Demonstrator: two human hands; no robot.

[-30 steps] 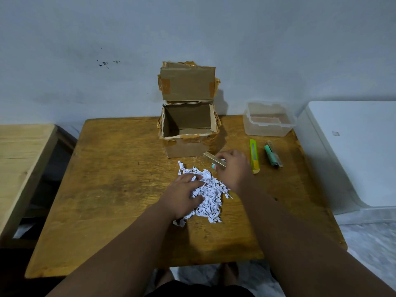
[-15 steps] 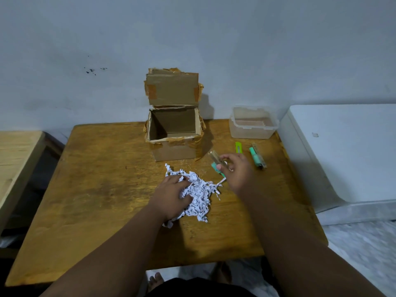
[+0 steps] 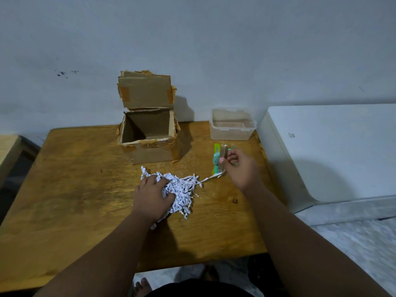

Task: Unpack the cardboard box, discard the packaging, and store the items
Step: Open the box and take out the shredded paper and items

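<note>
An open cardboard box (image 3: 150, 151) stands at the back of the wooden table (image 3: 75, 189), its flap up, its inside showing nothing. A heap of white shredded paper (image 3: 182, 189) lies in front of it. My left hand (image 3: 152, 196) rests on the heap's left side, fingers curled into the shreds. My right hand (image 3: 240, 168) is to the right, pinching a small teal and tan item (image 3: 218, 159); a strand of paper trails from it to the heap. A yellow-green item (image 3: 216, 147) lies partly hidden behind it.
A clear plastic container (image 3: 232, 125) without a lid sits at the table's back right corner. A white appliance (image 3: 332, 151) stands close to the table's right edge. Another wooden surface (image 3: 8, 151) is at the far left. My feet show under the front edge.
My right hand has carried the small item rightward, away from the paper heap toward the yellow-green item. The left hand stays on the shreds. The camera view shifted.
</note>
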